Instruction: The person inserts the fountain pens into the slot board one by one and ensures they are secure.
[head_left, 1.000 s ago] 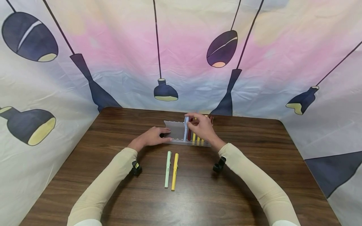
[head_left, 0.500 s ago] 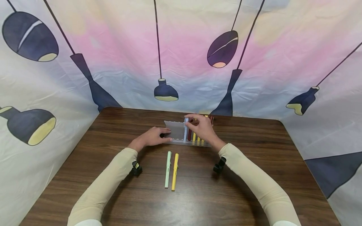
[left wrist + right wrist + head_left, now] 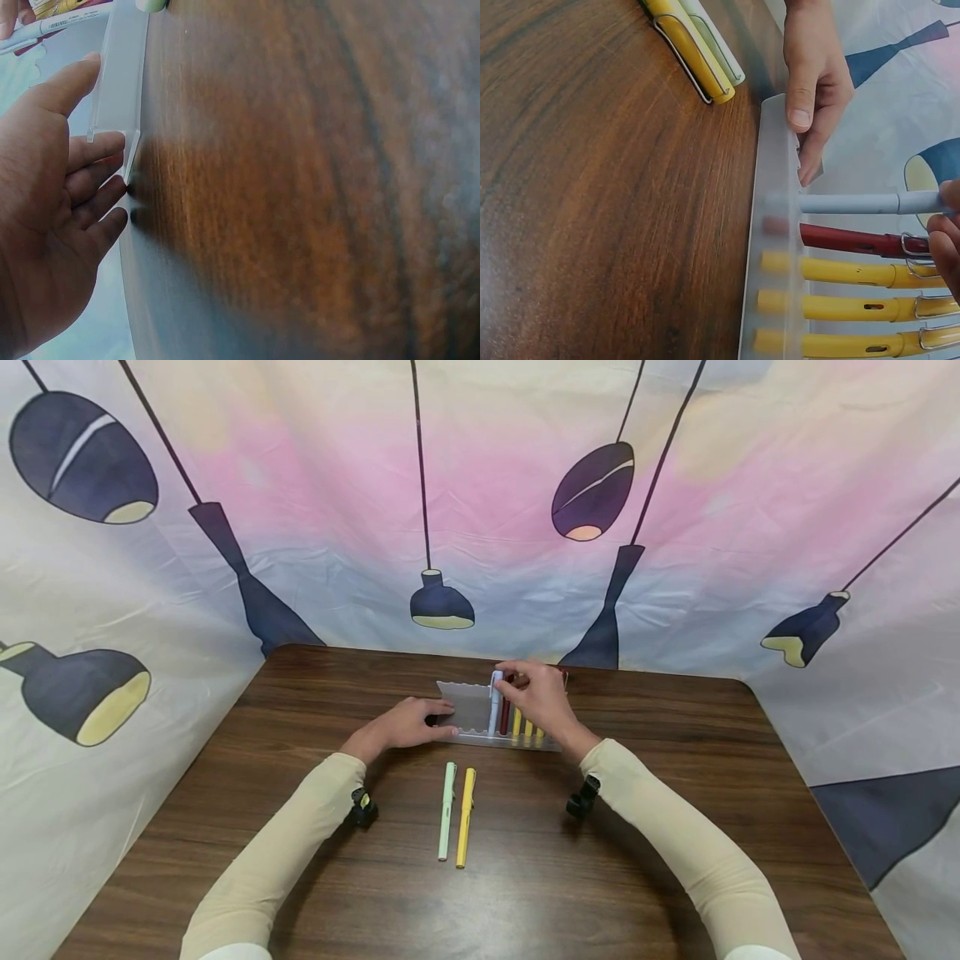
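Observation:
A clear, notched pen stand [image 3: 467, 703] sits toward the back of the table. My left hand [image 3: 405, 722] grips its left end, thumb on the front ledge and fingers around the end, as the left wrist view shows. With thumb and fingertips my right hand [image 3: 542, 700] pinches the cap end of a pale blue pen [image 3: 855, 204], whose lower end is at the stand's front ledge. Beside it in the stand lie a dark red pen [image 3: 847, 238] and several yellow pens [image 3: 847, 307], their cap ends partly hidden by the right hand in the head view.
A mint green pen [image 3: 446, 814] and a yellow pen [image 3: 466, 818] lie side by side on the wooden table [image 3: 337, 877], in front of the stand. Behind the table hangs a cloth backdrop [image 3: 337, 527] printed with lamps.
The right hand shifts very slightly at the top of the pale blue pen and covers more of the yellow pens' cap ends. The left hand stays in place on the stand.

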Tool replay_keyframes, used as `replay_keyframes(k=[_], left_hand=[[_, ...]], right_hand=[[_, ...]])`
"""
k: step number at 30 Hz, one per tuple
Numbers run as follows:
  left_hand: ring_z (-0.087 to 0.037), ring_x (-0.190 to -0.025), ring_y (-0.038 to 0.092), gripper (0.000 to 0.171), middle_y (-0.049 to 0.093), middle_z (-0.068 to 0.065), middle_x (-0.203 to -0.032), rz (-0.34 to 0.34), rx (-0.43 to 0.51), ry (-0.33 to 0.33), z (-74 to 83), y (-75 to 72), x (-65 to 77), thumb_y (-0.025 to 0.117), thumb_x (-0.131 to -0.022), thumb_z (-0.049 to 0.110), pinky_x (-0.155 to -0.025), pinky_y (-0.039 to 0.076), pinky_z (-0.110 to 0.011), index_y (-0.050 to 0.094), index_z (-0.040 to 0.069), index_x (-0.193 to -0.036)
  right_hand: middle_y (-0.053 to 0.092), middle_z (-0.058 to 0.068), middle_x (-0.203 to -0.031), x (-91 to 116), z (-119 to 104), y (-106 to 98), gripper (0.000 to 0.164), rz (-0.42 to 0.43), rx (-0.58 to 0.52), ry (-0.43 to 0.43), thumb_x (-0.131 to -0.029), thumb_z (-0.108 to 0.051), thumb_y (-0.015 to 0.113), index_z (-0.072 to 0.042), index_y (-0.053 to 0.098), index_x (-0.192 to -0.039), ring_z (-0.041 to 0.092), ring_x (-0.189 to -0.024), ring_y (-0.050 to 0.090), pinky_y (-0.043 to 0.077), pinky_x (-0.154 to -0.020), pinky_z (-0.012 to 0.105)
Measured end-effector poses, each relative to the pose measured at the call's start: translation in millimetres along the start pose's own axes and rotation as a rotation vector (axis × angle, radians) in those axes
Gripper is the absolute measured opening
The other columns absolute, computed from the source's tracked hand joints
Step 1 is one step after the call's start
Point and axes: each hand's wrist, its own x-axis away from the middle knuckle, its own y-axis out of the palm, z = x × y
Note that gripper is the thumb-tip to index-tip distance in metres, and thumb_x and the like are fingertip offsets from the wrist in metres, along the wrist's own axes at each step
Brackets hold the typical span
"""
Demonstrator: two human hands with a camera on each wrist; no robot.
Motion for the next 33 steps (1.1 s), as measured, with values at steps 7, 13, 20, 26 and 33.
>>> replay_keyframes(k=[7, 13, 20, 26, 33], left_hand=[[-0.033, -0.142, 0.048, 0.070, 0.050, -0.015, -0.154, -0.002, 0.003, -0.006, -0.1, 1.1, -0.2, 0.059, -0.099, 0.057, -0.115, 0.040, -0.051, 0.056, 0.005, -0.146], [-0.033, -0.142, 0.048, 0.070, 0.050, -0.015, -0.154, -0.003, -0.001, 0.003, -0.9, 1.9, -0.6, 0.059, -0.099, 0.058, -0.115, 0.040, -0.051, 0.056, 0.006, -0.146], [-0.032, -0.141, 0.049, 0.070, 0.051, -0.015, -0.153, 0.002, -0.004, 0.010, -4.1, 3.5, -2.5, 0.059, -0.099, 0.058, -0.114, 0.041, -0.051, 0.056, 0.006, -0.147], [-0.032, -0.141, 0.048, 0.070, 0.051, -0.014, -0.153, 0.004, 0.008, 0.007, -6.5, 3.7, -3.5, 0.061, -0.098, 0.057, -0.115, 0.041, -0.050, 0.057, 0.006, -0.146], [-0.033, -0.142, 0.047, 0.072, 0.051, -0.014, -0.154, 0.008, 0.008, 0.006, -6.6, 4.0, -2.4, 0.059, -0.098, 0.059, -0.115, 0.040, -0.051, 0.057, 0.006, -0.146]], right_hand=[[0.070, 0.008, -0.101, -1, 1, -1, 0.029, 0.012, 0.017, -0.041, -0.095, -0.019, 0.076, -0.006, 0.076, -0.121, 0.019, -0.082, 0.071, 0.060, -0.069, 0.036], [0.070, 0.007, -0.100, -2, 2, -1, 0.026, 0.018, 0.035, -0.057, -0.094, -0.018, 0.076, -0.009, 0.077, -0.119, 0.018, -0.080, 0.070, 0.060, -0.069, 0.035], [0.069, 0.007, -0.097, -4, 2, -3, 0.027, 0.014, 0.046, -0.059, -0.095, -0.018, 0.076, -0.009, 0.077, -0.120, 0.018, -0.078, 0.068, 0.058, -0.068, 0.035], [0.070, 0.006, -0.099, -2, 1, -8, 0.027, 0.010, 0.037, -0.035, -0.094, -0.020, 0.077, -0.009, 0.077, -0.119, 0.018, -0.082, 0.071, 0.060, -0.071, 0.036], [0.072, 0.006, -0.102, 7, 3, -14, 0.029, -0.007, 0.026, 0.007, -0.094, -0.025, 0.077, -0.011, 0.077, -0.120, 0.017, -0.081, 0.071, 0.060, -0.070, 0.036]])
